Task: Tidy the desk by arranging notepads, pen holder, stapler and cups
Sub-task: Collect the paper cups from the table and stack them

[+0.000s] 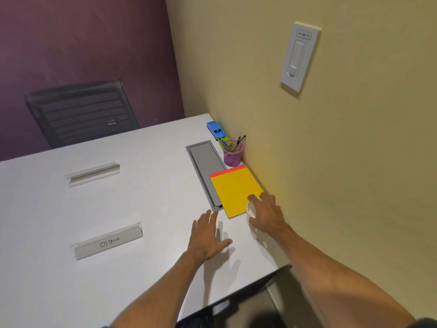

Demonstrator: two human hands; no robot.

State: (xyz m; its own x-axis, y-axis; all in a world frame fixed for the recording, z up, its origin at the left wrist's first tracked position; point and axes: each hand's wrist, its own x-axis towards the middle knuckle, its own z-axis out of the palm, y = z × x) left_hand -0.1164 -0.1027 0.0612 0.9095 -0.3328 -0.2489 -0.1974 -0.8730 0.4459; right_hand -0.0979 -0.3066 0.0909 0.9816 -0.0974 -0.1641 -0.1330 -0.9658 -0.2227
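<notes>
Your right hand (266, 215) has its fingers (253, 198) wrapped around a white cup (251, 208), holding it at the near corner of the yellow notepad (235, 191), close to the wall. Your left hand (207, 237) hovers flat over the white tabletop (142, 204), fingers spread wide and holding nothing, just near the notepad's lower edge. The notepad lies flat beside the grey cable tray (205, 162), its red binding toward the purple pen holder (233, 153), which stands upright with pens in it against the wall. Beyond that sit a green item, partly hidden, and the blue stapler (215, 130). Two clear name stands (108, 241) rest well apart to your left.
</notes>
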